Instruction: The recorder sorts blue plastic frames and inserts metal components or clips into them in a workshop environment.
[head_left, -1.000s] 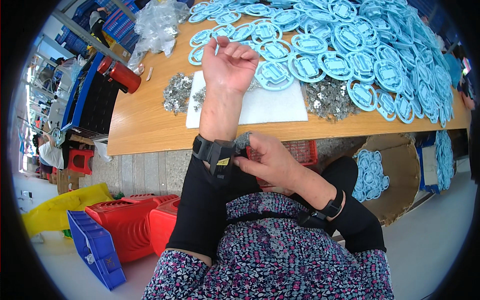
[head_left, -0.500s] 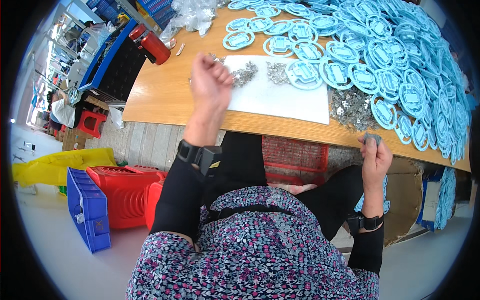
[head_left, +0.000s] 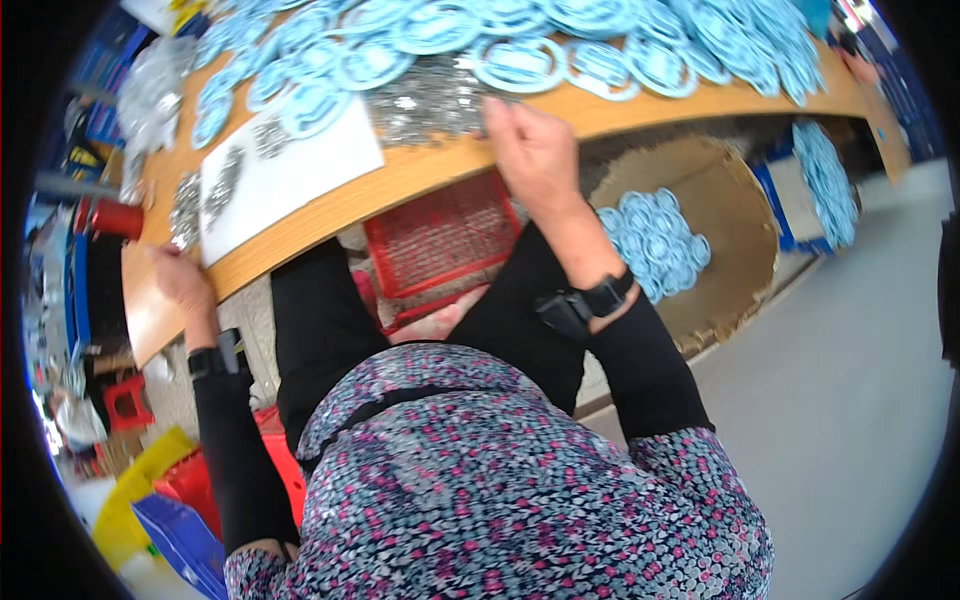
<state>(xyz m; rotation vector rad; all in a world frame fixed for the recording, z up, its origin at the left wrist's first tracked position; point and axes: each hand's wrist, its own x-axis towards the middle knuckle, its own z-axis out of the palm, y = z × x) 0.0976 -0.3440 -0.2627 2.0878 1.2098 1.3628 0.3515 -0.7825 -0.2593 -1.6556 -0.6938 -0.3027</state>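
Observation:
My left hand [head_left: 185,283] is at the left end of the wooden table's near edge, beside a small pile of silvery metal pieces [head_left: 186,208]. Its fingers look curled in, though blurred, and anything in them is hidden. My right hand [head_left: 537,155] is closed at the table's front edge, thumb and fingers pressed together; what they pinch is too small to make out. Just left of it lies a larger heap of small metal pieces [head_left: 420,105]. Light-blue oval plastic parts [head_left: 518,65] are piled behind. A white sheet [head_left: 300,175] carries more metal pieces.
Under the table stand a red crate [head_left: 440,240] and a cardboard box [head_left: 730,230] holding blue parts. A clear plastic bag [head_left: 155,90] and a red cylindrical flask [head_left: 110,218] sit at the left. A blue bin [head_left: 180,540] is low on the left.
The view has swung right, so the table appears further left and tilted. My left hand has come down toward the table's edge. My right hand has moved up beside the larger metal heap.

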